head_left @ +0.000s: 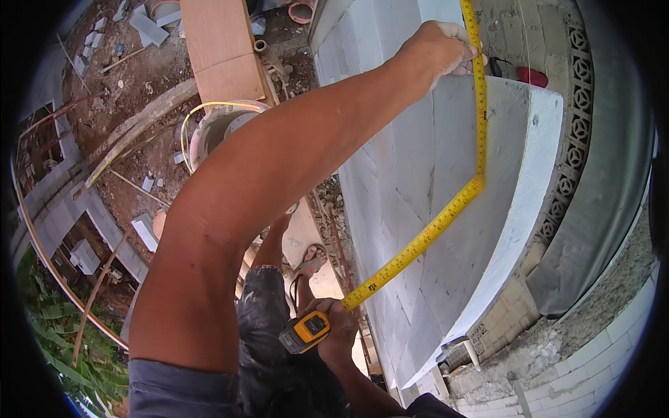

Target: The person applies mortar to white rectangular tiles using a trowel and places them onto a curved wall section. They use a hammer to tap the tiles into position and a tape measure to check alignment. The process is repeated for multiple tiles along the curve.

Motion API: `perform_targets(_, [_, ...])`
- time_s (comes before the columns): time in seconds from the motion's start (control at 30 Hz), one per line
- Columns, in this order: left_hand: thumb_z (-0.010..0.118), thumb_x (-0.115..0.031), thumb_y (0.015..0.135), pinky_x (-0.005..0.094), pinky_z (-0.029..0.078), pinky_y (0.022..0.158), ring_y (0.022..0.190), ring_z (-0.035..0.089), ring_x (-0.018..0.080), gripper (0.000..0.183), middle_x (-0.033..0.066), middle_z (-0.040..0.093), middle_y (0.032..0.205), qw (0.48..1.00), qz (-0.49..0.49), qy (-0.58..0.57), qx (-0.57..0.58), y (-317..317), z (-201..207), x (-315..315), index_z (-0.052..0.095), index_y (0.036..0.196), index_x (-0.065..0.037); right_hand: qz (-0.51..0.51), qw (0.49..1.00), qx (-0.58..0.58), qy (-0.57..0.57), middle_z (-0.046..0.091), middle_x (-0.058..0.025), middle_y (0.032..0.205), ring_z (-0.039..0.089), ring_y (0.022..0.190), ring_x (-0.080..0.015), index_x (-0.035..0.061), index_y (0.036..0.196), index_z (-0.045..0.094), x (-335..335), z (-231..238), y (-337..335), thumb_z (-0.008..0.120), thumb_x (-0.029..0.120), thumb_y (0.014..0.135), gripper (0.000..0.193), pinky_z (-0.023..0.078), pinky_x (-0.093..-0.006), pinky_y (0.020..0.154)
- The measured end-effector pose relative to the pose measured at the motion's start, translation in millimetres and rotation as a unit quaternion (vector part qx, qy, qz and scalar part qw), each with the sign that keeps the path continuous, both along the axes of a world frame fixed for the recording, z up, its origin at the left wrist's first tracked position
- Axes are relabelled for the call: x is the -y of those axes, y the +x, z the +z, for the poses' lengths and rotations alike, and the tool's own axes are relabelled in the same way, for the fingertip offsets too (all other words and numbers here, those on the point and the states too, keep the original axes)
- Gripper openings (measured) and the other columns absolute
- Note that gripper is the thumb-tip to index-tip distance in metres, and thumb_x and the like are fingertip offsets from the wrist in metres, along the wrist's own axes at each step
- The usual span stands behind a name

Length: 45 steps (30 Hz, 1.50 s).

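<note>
My left hand (444,50) reaches out at the upper right, its fingers pinched on the yellow blade of a tape measure near the top of the view. Low in the middle, my right hand (340,327) is closed round the orange and black case of the tape measure (306,331). Between the two hands the blade (418,242) is drawn out and kinks sharply at the right. It passes over a wall of pale grey blocks (397,174). The blade's far end runs out of the top edge, unseen.
Wooden planks (219,42) stretch along the left of the wall, above dirt and rubble. A bucket (202,136) with a yellow rim stands behind my left arm. My sandalled foot (311,261) rests on a plank. Beyond the wall are patterned vent blocks (580,129) and a dark sheet (592,258).
</note>
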<state>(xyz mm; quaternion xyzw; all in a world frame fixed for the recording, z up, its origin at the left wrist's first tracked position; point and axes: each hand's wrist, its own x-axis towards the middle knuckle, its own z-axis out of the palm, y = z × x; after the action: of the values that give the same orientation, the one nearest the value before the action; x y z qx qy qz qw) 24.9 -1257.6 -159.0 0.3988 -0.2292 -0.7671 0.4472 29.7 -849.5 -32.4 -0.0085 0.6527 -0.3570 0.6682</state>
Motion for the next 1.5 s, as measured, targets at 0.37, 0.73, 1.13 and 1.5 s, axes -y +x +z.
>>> perform_targets(0.37, [0.066, -0.003, 0.088, 0.0288, 0.056, 0.082, 0.091, 0.066, 0.0213, 0.025, 0.0145, 0.068, 0.102, 1.000, 0.014, 0.010, 0.018, -1.1, 2.8, 3.4, 0.065, 0.111, 0.003, -0.014, 1.000, 0.001, 0.010, 0.063, -0.0151, 0.093, 0.068, 0.081, -0.0274, 0.0003, 0.097, 0.057, 3.8, -4.9, 4.6, 0.048, 0.034, 0.103, 0.036, 0.058, -0.0415, 0.076])
perform_targets(0.73, [0.066, -0.010, 0.090, 0.0329, 0.050, 0.092, 0.095, 0.064, 0.0203, 0.020, 0.0123, 0.068, 0.103, 0.998, 0.050, 0.049, -0.009, -3.6, 13.5, -5.9, 0.066, 0.108, -0.001, 0.005, 1.000, -0.027, 0.009, 0.065, -0.0148, 0.092, 0.069, 0.080, -0.0258, 0.0003, 0.095, 0.059, 12.7, -4.8, 8.4, 0.049, 0.029, 0.103, 0.031, 0.058, -0.0399, 0.076])
perform_targets(1.13, [0.061, -0.008, 0.092, 0.0327, 0.049, 0.081, 0.087, 0.067, 0.0191, 0.020, 0.0098, 0.069, 0.095, 0.995, 0.020, 0.093, 0.005, -1.2, 15.8, -3.9, 0.064, 0.110, 0.001, 0.015, 0.998, -0.033, 0.057, 0.064, -0.0106, 0.091, 0.063, 0.082, -0.0168, 0.0003, 0.091, 0.058, 32.4, 8.2, 17.4, 0.042, 0.027, 0.105, 0.034, 0.053, -0.0312, 0.077])
perform_targets(1.5, [0.061, -0.007, 0.093, 0.0307, 0.054, 0.081, 0.086, 0.067, 0.0187, 0.010, 0.0104, 0.070, 0.098, 0.997, 0.031, 0.063, 0.015, 1.8, 14.7, -4.3, 0.064, 0.101, -0.001, 0.033, 0.998, -0.024, 0.047, 0.066, -0.0102, 0.092, 0.064, 0.080, -0.0153, 0.0016, 0.093, 0.058, 14.7, -3.3, 4.5, 0.045, 0.033, 0.104, 0.036, 0.052, -0.0293, 0.074])
